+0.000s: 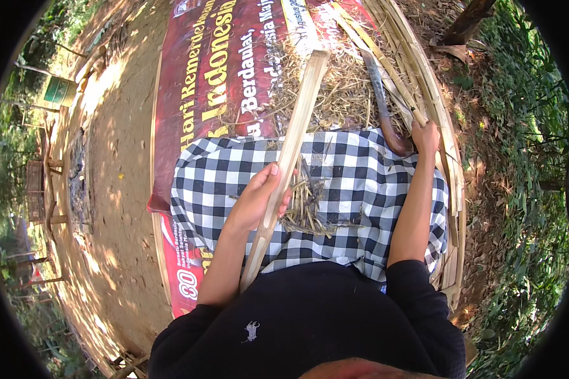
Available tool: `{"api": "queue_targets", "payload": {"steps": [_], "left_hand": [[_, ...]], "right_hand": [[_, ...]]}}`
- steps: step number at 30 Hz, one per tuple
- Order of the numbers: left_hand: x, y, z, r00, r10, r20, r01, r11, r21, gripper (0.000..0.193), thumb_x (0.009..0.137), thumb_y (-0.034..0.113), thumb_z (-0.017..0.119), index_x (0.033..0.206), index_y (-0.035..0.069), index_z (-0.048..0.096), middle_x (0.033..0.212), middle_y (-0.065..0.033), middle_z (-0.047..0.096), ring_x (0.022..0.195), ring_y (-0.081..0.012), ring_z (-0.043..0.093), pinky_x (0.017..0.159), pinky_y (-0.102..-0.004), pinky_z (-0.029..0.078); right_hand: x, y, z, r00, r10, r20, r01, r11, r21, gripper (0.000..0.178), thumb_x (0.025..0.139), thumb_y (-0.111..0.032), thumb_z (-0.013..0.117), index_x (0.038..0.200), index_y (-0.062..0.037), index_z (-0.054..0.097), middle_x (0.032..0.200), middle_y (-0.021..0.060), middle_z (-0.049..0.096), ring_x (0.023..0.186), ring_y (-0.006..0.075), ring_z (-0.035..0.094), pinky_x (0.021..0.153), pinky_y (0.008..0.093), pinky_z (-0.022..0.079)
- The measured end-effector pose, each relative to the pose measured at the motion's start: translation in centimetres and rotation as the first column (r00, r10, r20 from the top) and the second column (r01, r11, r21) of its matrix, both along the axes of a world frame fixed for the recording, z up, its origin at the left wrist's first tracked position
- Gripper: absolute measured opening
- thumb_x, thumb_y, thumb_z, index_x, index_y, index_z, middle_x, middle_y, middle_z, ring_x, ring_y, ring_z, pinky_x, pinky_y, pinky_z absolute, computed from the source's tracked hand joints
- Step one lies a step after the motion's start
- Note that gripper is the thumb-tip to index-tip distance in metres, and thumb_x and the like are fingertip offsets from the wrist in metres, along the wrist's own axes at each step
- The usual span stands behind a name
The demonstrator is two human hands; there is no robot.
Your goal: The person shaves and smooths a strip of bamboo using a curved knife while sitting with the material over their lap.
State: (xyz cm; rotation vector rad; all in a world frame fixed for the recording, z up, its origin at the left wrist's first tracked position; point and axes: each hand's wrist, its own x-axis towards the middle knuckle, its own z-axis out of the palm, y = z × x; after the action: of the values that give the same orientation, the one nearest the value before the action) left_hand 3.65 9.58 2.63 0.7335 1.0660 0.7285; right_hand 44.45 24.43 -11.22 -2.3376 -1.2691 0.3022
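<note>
My left hand [262, 194] is closed around a long, pale bamboo slat [302, 114]. The slat slants from beside my body up and away over my lap. On the right, my right hand [425, 136] grips the near end of a thin yellowish bamboo stick [392, 74], which reaches toward the far edge. Just left of that hand lies a machete with a dark blade [377, 85] and a curved brown wooden handle [395, 140]. A black-and-white checked cloth [221, 170] covers my lap, with dark and pale shavings [306, 205] scattered on it.
A red printed banner [171, 101] covers the platform ahead, with a heap of straw-like bamboo shavings [341, 98] on it. Long bamboo strips [437, 95] line the platform's right edge. Bare earth [123, 177] stretches left; leafy plants [525, 126] grow right.
</note>
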Motion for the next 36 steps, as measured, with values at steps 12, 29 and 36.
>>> {"api": "queue_targets", "payload": {"steps": [12,29,36], "left_hand": [[-0.7,0.8,-1.6,0.999,0.029,-0.016,-0.029,1.000,0.010,0.048,0.109,0.045,0.038,0.109,0.000,0.054,0.075,0.0000,0.051,0.053,-0.0063,0.046,0.047,-0.0211,0.042],[0.3,-0.2,0.6,0.966,-0.051,-0.254,0.080,0.991,0.103,0.046,0.110,0.044,0.031,0.101,0.003,0.049,0.065,0.0015,0.043,0.043,-0.0055,0.040,0.040,-0.0223,0.037],[1.4,-0.9,1.1,0.976,-0.045,-0.211,0.069,0.992,0.106,0.046,0.110,0.044,0.030,0.100,0.003,0.048,0.062,0.0024,0.040,0.042,-0.0041,0.036,0.039,-0.0218,0.034]], "right_hand": [[-6.0,-2.6,4.5,0.659,0.231,-0.716,0.069,0.929,0.362,0.038,0.106,-0.029,0.047,0.114,0.0054,0.061,0.083,0.0107,0.063,0.074,0.0225,0.061,0.071,0.0335,0.049],[-17.1,-16.8,9.6,0.391,0.514,-0.764,-0.532,0.803,0.269,0.032,0.107,-0.027,0.049,0.088,-0.0028,0.058,0.062,-0.0073,0.040,0.055,0.0022,0.033,0.049,0.0222,0.026],[-15.3,-15.1,8.2,0.325,0.441,-0.836,-0.410,0.863,0.296,0.036,0.105,-0.032,0.055,0.088,-0.0017,0.062,0.064,-0.0078,0.042,0.057,0.0014,0.032,0.050,0.0231,0.024]]}}
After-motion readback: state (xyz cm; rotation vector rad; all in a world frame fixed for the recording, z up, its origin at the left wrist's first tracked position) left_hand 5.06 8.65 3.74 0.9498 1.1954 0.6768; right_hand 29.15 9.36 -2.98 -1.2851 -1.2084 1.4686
